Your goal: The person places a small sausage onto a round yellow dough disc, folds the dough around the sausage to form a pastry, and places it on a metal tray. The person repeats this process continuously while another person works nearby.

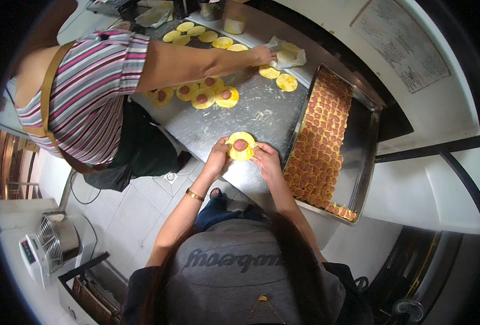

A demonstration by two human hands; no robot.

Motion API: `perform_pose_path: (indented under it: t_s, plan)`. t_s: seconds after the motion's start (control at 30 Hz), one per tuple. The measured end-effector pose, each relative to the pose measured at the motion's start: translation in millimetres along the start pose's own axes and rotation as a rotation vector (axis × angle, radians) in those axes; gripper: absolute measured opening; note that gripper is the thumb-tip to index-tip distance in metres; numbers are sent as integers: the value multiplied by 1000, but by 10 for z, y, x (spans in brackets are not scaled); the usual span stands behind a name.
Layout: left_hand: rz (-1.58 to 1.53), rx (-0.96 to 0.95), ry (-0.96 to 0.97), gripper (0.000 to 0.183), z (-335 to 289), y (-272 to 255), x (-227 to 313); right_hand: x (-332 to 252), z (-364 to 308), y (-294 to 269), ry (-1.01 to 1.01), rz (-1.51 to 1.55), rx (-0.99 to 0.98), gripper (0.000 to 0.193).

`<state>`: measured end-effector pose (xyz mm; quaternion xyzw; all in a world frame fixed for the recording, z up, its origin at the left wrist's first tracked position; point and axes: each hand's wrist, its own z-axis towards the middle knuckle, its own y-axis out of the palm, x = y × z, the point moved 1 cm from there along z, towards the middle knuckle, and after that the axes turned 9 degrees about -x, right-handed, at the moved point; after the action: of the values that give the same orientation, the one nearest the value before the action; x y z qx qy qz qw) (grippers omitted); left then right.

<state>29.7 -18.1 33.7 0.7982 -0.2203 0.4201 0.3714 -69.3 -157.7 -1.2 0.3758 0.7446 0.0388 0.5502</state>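
Near the table's front edge, both my hands grip a round yellow dough disc (242, 156) by its sides. A ball of reddish-brown filling (240, 144) sits in its middle. The fingers of my left hand (218, 155) pinch the left rim, and those of my right hand (267, 161) pinch the right rim. Beyond my hands, several more discs topped with filling (202, 98) lie on the dark work table (256, 116). Plain yellow discs (287, 82) lie farther back.
At left stands a co-worker in a striped shirt (88, 92), one arm across the table and a hand (262, 56) at white paper (294, 57). A metal tray (357, 162) on the right holds rows of small reddish-brown and yellow pieces. A mixer (61, 238) stands lower left.
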Motion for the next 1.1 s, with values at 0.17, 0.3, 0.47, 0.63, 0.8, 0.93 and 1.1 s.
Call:
perform_pose_path:
  t_s: [0.17,0.3,0.47,0.63,0.8,0.93,1.1]
  plan:
    - [566,188,132,31,28,-273,-316,283,110,-8,46,-155,65,29]
    - [873,255,258,34,47,-332,-321,374,77,7,-212,-482,3,32]
    - [798,187,170,32,56,-317,-293,484,143,-47,-228,-489,-32,27]
    - [342,111,98,15,83,-402,-433,324,59,21,-165,-191,-34,27]
    - [42,71,197,14,19,-313,-462,203,-138,95,-176,-10,-180,32]
    - [-125,41,186,16,-138,-115,-238,240,-113,16,-158,-246,-64,30]
    - [100,-12,164,23,-81,-259,-328,130,-103,-43,-144,-418,-78,34]
